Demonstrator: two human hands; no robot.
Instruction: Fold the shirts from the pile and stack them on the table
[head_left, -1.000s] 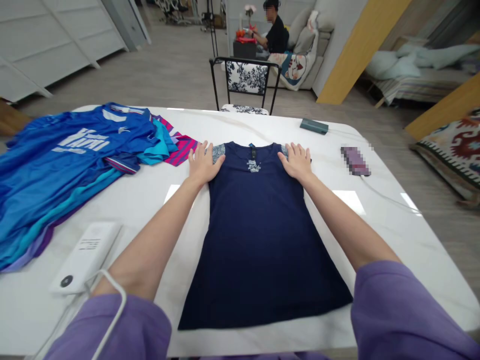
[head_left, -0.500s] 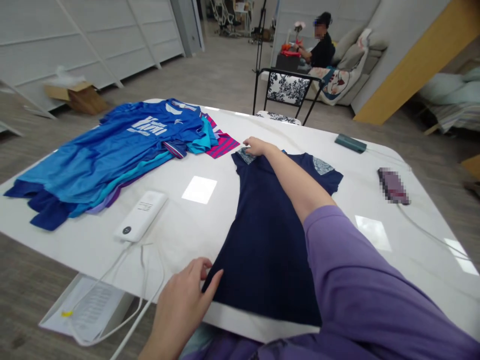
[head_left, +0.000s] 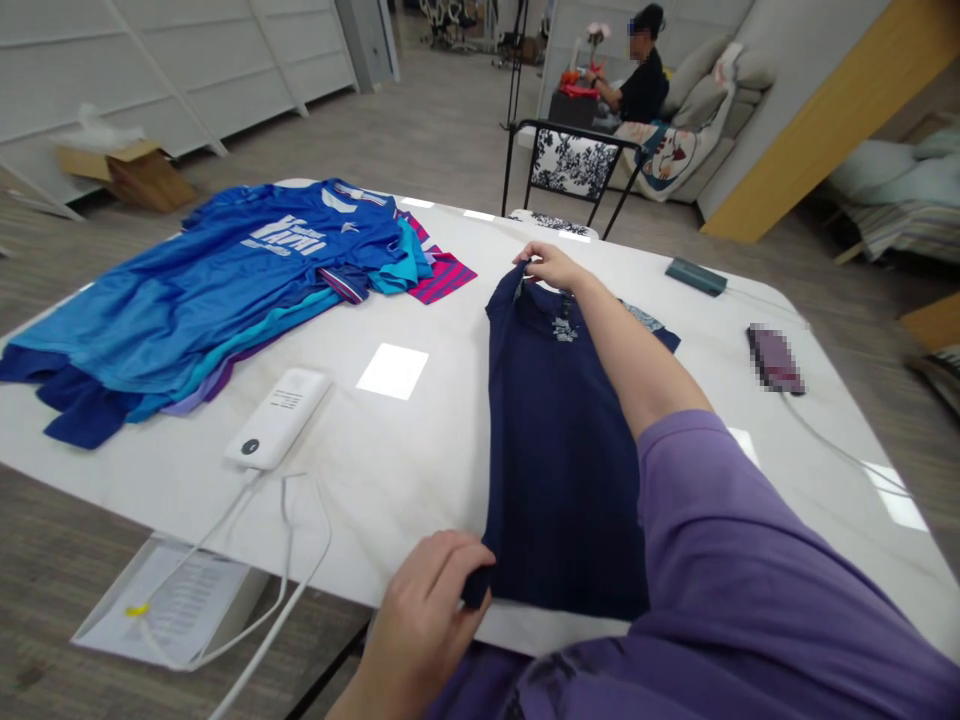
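On the white table (head_left: 360, 470): a navy shirt (head_left: 562, 450) is lying between the wearer and the chair (head_left: 574, 160), its neck pointing toward the chair, its hem toward the near edge.

Right hand (head_left: 553, 266): reaching across the shirt, it is pinching cloth at the left shoulder, seen from the wearer's place.

Left hand (head_left: 435, 600): it is grasping the hem corner on that same side, a dark bit of cloth showing between thumb and fingers.

Shirt side, fresh change: half a second ago it was flaring flat; now I am seeing it drawn up and inward, running nearly straight between the hands.

Work in hand: from my distant post I am judging that both ends are being held, so this edge is moving as one line.

Left of shirt: a white power bank (head_left: 277, 415) and a pile of shirts (head_left: 225, 310) are resting well apart from it.
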